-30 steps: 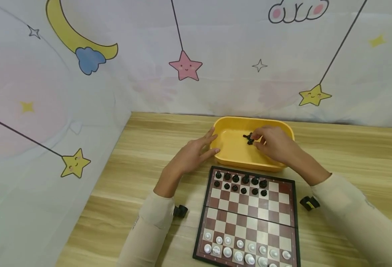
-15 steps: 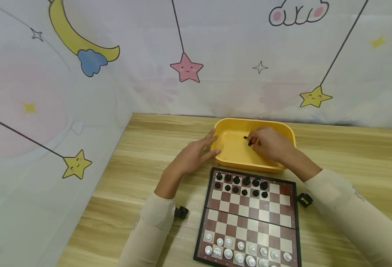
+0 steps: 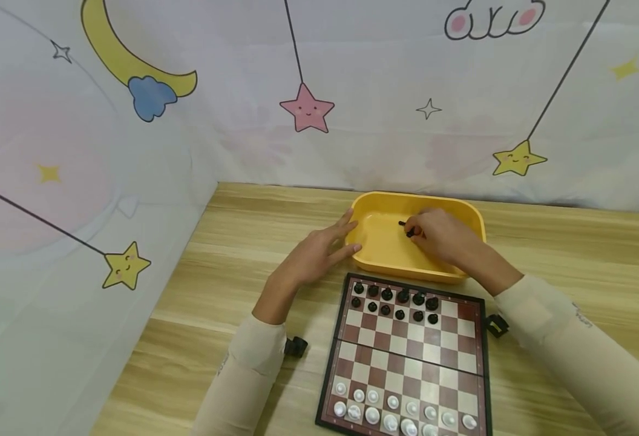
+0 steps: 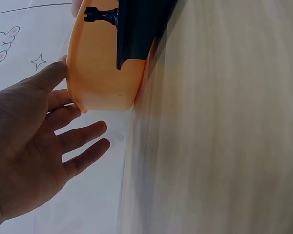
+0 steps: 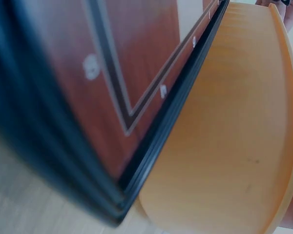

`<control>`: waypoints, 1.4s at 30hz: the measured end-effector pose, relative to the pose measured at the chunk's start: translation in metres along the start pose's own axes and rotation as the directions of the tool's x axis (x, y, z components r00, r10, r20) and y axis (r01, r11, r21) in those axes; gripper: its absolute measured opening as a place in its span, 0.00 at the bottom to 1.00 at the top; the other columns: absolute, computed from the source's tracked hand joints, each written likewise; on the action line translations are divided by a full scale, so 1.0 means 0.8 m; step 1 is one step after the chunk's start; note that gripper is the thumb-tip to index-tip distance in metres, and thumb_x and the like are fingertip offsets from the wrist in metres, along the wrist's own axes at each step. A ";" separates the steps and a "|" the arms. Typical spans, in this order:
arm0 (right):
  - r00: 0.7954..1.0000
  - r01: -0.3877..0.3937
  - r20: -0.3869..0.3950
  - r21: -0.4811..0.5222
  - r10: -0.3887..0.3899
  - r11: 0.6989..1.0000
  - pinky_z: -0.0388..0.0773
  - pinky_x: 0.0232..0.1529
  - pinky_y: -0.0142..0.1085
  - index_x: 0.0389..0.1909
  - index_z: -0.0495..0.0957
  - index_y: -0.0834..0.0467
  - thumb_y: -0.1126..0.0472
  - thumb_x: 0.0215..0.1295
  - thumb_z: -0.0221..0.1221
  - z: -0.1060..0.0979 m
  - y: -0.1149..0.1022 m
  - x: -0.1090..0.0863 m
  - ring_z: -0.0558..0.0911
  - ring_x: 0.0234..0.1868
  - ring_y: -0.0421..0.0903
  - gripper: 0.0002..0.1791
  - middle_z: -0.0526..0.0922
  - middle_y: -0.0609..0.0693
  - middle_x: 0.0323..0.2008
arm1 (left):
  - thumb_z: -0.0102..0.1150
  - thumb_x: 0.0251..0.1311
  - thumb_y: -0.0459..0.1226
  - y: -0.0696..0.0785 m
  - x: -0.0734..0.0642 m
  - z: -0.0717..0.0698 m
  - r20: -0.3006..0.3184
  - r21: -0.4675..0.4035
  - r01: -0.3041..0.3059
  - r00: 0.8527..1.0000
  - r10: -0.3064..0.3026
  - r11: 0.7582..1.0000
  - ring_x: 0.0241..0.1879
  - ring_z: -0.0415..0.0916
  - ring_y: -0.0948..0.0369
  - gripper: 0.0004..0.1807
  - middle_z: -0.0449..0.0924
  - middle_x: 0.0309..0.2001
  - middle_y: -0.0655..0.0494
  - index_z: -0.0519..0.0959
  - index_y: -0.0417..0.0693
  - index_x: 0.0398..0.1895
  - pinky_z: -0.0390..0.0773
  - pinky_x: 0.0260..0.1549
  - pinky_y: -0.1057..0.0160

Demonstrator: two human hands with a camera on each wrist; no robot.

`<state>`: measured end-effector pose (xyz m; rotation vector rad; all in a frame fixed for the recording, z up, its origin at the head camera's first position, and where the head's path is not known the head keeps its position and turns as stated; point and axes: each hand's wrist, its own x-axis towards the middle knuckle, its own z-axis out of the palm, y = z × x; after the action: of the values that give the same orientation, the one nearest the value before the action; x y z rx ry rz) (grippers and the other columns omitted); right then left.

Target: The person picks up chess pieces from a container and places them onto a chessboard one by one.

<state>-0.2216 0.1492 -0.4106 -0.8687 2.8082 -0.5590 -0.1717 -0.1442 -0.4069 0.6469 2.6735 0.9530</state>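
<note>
A yellow plastic tray (image 3: 387, 260) stands behind the chessboard (image 3: 406, 363). My left hand (image 3: 316, 253) touches the tray's left rim with spread fingers; in the left wrist view the hand (image 4: 34, 141) has thumb and forefinger at the rim. Inside the tray, my right hand (image 3: 442, 235) has its fingertips curled on a small black chess piece (image 3: 409, 233), partly covered by them. Another black tip (image 3: 402, 223) pokes out beside the fingers. In the right wrist view the tray wall (image 5: 219, 136) hides most of that hand.
Two rows of black chess pieces (image 3: 403, 295) stand at the board's far edge, leaving squares bare at the right. White pieces (image 3: 372, 415) line the near edge. A patterned cloth (image 3: 374, 151) hangs behind the table (image 3: 276, 212).
My right fingers have closed in on the black pieces in the tray, and fewer of them show now. The left hand stays at the rim.
</note>
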 end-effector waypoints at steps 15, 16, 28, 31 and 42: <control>0.999 -0.036 0.013 -0.052 0.037 0.998 0.84 0.44 0.48 0.46 0.86 0.60 0.66 0.72 0.67 -0.001 -0.005 -0.001 0.83 0.39 0.52 0.05 0.89 0.58 0.42 | 0.53 0.80 0.53 0.003 0.001 -0.003 -0.001 0.024 0.011 1.000 -0.011 1.000 0.81 0.60 0.50 0.35 0.47 0.86 0.60 0.65 0.47 0.82 0.62 0.79 0.47; 0.999 -0.041 0.016 -0.062 0.042 0.997 0.83 0.44 0.48 0.46 0.86 0.59 0.66 0.72 0.67 -0.001 -0.005 -0.002 0.82 0.39 0.51 0.05 0.89 0.57 0.41 | 0.53 0.81 0.53 0.003 0.001 -0.003 0.001 0.024 0.011 1.000 -0.011 1.000 0.81 0.60 0.50 0.35 0.47 0.86 0.60 0.65 0.47 0.82 0.62 0.79 0.48; 0.997 -0.045 0.054 -0.063 0.048 0.997 0.80 0.37 0.42 0.42 0.85 0.57 0.63 0.69 0.70 -0.004 -0.010 -0.006 0.79 0.34 0.48 0.05 0.85 0.52 0.34 | 0.53 0.80 0.54 0.003 0.001 -0.004 0.009 0.029 0.010 1.000 -0.010 1.000 0.81 0.60 0.50 0.35 0.47 0.86 0.61 0.65 0.47 0.82 0.62 0.79 0.48; 0.998 -0.043 0.051 -0.050 0.046 0.998 0.78 0.36 0.42 0.41 0.83 0.57 0.63 0.69 0.71 -0.005 -0.010 -0.007 0.78 0.32 0.47 0.06 0.83 0.51 0.32 | 0.53 0.80 0.54 0.003 0.000 -0.003 0.001 0.032 0.005 1.000 -0.005 0.999 0.81 0.60 0.49 0.35 0.47 0.86 0.60 0.65 0.47 0.82 0.63 0.79 0.48; 1.000 -0.003 0.013 -0.024 0.004 1.000 0.74 0.34 0.39 0.36 0.80 0.59 0.67 0.69 0.68 -0.003 -0.010 -0.010 0.75 0.29 0.46 0.05 0.79 0.50 0.27 | 0.53 0.81 0.53 0.003 0.000 -0.002 0.001 0.030 0.005 1.000 -0.005 1.000 0.81 0.60 0.50 0.35 0.48 0.86 0.59 0.65 0.47 0.82 0.63 0.79 0.48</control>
<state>-0.2116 0.1486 -0.4047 -0.8684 2.8103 -0.5183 -0.1715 -0.1435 -0.4045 0.6462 2.6926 0.9125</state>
